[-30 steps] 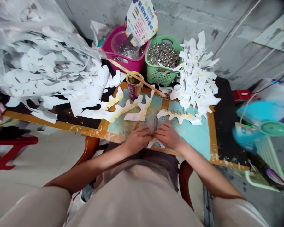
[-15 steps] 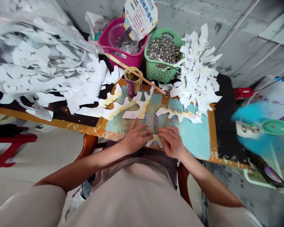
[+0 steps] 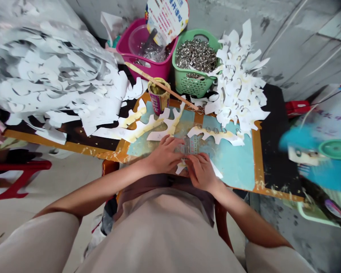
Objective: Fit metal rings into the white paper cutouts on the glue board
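Head view: left hand (image 3: 169,153) and right hand (image 3: 201,170) close together over a white strip (image 3: 182,167) at centre, work seemingly partway along
Curled hands hide whether either is clamped on it; loose rings (image 3: 196,57) fill the green basket (image 3: 191,85), upper centre; the ringed strip (image 3: 214,135) right of centre and ringed pile (image 3: 238,83) upper right look done, while yellow-smeared strips (image 3: 130,133) left of centre carry no visible rings, apparently left to do

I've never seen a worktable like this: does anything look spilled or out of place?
A few loose metal rings lie outside the green basket, by the wooden stick, while many sit inside. The orange table edge looks stained, flecked with pale marks.
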`<state>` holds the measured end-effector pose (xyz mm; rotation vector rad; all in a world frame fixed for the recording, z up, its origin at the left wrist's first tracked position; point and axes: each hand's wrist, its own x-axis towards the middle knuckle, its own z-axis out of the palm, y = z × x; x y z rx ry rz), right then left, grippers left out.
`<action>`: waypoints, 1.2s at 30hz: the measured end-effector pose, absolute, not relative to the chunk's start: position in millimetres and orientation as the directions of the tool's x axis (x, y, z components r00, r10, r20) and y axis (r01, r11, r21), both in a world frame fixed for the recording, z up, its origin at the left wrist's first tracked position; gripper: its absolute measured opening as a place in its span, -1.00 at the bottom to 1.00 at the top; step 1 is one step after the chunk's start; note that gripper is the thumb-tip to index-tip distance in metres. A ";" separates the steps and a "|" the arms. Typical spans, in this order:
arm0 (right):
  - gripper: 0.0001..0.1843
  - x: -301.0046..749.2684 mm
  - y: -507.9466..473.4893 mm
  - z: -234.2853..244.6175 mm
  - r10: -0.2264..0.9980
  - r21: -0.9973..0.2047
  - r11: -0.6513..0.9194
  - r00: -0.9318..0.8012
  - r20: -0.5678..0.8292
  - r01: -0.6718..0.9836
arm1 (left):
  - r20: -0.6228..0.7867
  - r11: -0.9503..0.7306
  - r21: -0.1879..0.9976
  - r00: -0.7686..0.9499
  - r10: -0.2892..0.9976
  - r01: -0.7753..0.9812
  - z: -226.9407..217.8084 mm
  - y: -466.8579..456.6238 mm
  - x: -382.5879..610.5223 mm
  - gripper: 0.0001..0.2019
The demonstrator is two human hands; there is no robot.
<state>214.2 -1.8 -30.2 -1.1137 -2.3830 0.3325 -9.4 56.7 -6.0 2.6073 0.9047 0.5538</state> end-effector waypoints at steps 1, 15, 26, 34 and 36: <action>-0.55 213.8 -2.3 -29.8 0.769 -0.402 0.640 -0.551 0.325 0.655 | 0.225 -0.777 0.391 0.768 0.600 0.493 -3.6 61.1 -5.9 -0.82; -0.58 218.0 -10.8 -28.5 0.787 -0.405 0.612 -0.577 0.221 0.679 | 0.371 -0.878 0.314 0.805 0.463 0.360 -18.6 50.2 -16.9 -0.75; -0.48 219.0 -11.7 -31.6 0.782 -0.387 0.618 -0.588 0.206 0.685 | 0.333 -0.906 0.337 0.868 0.370 0.257 -20.8 62.1 -11.2 -0.62; -0.56 204.8 -5.0 -19.1 0.834 -0.375 0.544 -0.532 0.144 0.750 | 0.377 -0.844 0.362 0.766 0.521 0.396 -26.2 36.7 -20.0 -0.75; -0.61 199.6 -2.2 -15.7 0.831 -0.340 0.547 -0.545 0.111 0.765 | 0.381 -0.838 0.352 0.754 0.535 0.417 -26.6 33.1 -19.1 -0.74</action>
